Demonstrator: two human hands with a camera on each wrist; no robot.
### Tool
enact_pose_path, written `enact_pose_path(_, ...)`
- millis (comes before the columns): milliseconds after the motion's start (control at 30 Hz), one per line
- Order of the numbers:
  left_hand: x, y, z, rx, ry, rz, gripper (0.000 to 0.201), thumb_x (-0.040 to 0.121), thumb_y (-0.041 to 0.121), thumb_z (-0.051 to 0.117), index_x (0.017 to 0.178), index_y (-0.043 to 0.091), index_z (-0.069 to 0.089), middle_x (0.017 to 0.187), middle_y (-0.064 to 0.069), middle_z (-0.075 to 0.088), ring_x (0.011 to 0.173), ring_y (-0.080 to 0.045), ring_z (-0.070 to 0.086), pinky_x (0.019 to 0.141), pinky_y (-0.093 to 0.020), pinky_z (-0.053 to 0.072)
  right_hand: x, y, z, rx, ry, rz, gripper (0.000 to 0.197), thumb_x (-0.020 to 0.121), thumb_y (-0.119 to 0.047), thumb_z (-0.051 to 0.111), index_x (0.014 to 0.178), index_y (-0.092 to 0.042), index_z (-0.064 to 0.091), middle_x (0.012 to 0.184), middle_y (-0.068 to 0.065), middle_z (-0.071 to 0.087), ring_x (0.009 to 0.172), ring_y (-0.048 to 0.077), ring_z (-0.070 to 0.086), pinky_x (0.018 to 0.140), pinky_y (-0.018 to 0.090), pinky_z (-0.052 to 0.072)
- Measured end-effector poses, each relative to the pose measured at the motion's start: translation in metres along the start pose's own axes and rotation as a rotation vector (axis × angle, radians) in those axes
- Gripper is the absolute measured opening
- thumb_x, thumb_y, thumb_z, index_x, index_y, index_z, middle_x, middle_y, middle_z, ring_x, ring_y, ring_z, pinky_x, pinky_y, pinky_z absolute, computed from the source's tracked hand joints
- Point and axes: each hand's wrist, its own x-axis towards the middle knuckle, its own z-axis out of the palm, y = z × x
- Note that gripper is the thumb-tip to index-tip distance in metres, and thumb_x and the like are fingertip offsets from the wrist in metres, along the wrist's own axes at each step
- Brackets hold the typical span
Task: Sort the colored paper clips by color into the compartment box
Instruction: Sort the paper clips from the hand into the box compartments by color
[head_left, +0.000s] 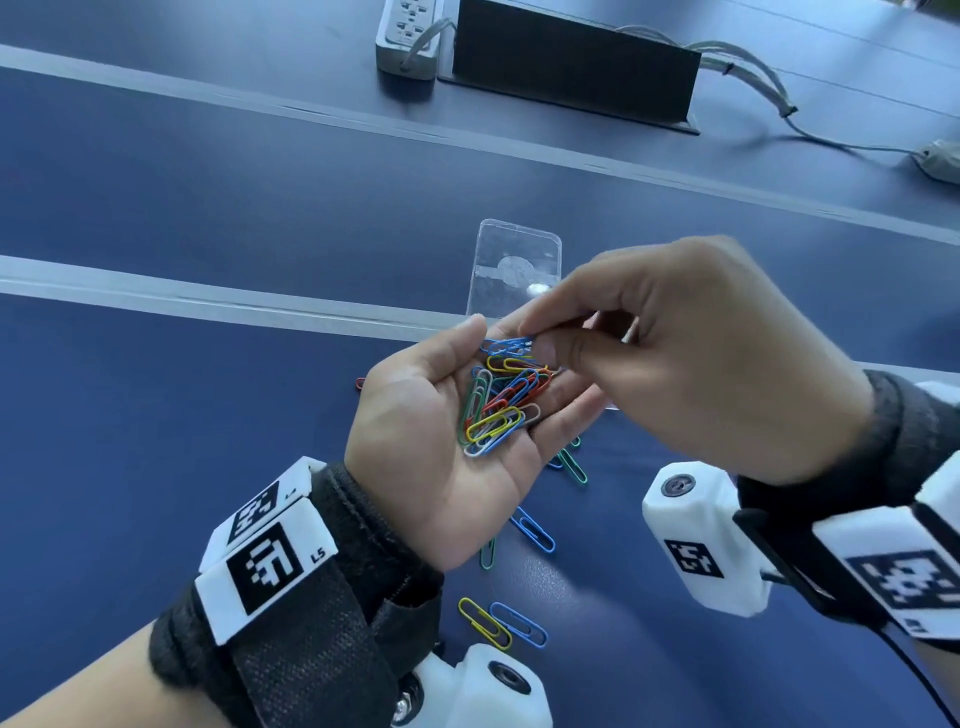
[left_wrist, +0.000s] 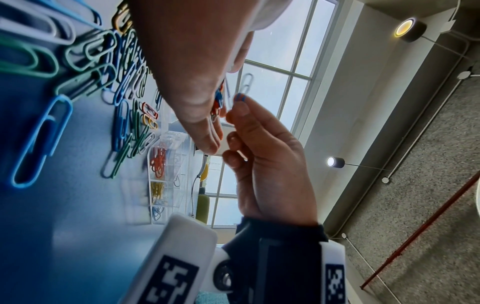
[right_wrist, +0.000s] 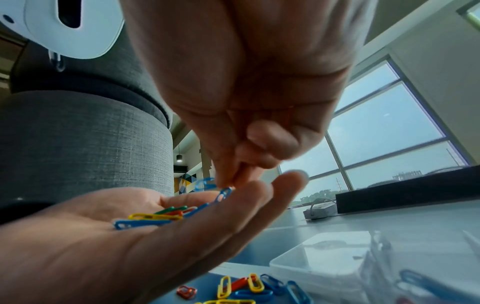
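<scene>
right grip (head_left: 691, 358) pinches a blue clip (head_left: 508, 345) over clips (head_left: 501, 405) cupped in flat left palm (head_left: 447, 441)

A heap of mixed paper clips (head_left: 501, 402) is cupped in the upturned left hand (head_left: 452, 431) above a blue table (head_left: 182, 415). A blue clip (head_left: 506, 344) at the heap's far edge is pinched by the right hand (head_left: 691, 353). More loose clips (head_left: 501, 621) are scattered on the table nearer, below the hands. A clear lid (head_left: 511, 265) lies just beyond, and a power strip (head_left: 410, 36) far off.
</scene>
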Motion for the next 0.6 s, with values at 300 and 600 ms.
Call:
enact_pose_path(300,-0.002,0.002,-0.005,-0.116,-0.135,-0.025,0.049,0.100,0.024,0.023,0.101,-0.009,0.059,0.089,-0.022,0.066,0.072,-0.031,0.068,0.073,-0.037,0.054,0.000,-0.008,0.008,-0.198,0.006,0.035,0.017,0.075,-0.037,0.065,0.090,-0.032,0.073,0.073,-0.012,0.064,0.063,0.006,0.051,0.067,0.030,0.050)
enact_pose_path(600,-0.002,0.000,0.002,-0.015,-0.031,0.039,0.048,0.098,0.026,0.028,0.113,-0.005,0.061,0.088,-0.015,0.067,0.072,-0.027,0.069,0.096,-0.047,0.047,0.000,-0.006,-0.010,-0.010,-0.067,0.017,0.008,0.076,-0.024,0.070,0.082,-0.026,0.074,0.069,-0.017,0.071,0.066,0.001,0.066,0.068,0.020,0.052)
